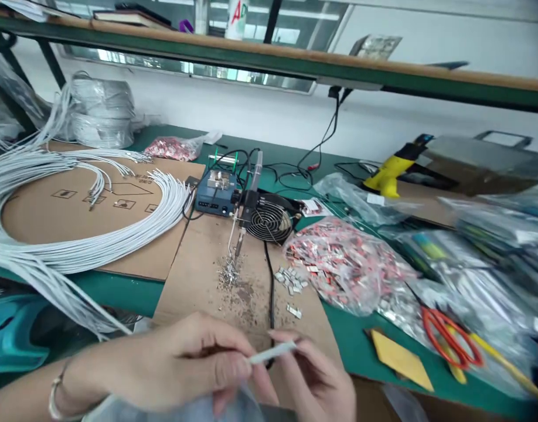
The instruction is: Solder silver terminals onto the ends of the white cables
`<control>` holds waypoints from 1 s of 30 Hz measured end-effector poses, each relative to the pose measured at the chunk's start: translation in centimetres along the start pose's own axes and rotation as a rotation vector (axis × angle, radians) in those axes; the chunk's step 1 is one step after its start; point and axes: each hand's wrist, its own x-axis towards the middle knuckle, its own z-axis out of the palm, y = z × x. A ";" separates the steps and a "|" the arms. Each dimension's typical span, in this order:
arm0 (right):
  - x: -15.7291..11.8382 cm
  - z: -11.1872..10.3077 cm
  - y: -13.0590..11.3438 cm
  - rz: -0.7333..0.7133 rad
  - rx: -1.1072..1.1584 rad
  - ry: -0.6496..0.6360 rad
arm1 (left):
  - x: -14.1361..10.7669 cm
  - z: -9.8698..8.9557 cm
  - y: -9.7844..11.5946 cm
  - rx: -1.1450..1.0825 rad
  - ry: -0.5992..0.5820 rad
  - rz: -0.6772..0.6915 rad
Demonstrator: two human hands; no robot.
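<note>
A short length of white cable spans the gap between my two hands, low in the middle of the view. My left hand is closed, thumb and forefinger pinching the cable. On the other side, my right hand has its fingertips closed at the cable's far end; blur hides what else they may hold. Beyond my hands stands a soldering station with an iron fixed tip-down over a heap of metal bits. Several small metal connectors lie on the cardboard.
Coiled white cables cover the left side. A round fan stands beside the iron. Bagged red-and-silver parts, orange-handled scissors and a yellow heat gun are on the right. A shelf crosses above.
</note>
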 end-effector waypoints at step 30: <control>-5.4 8.5 -0.9 0.335 0.743 0.055 | -1.7 6.8 -11.9 0.064 0.734 0.181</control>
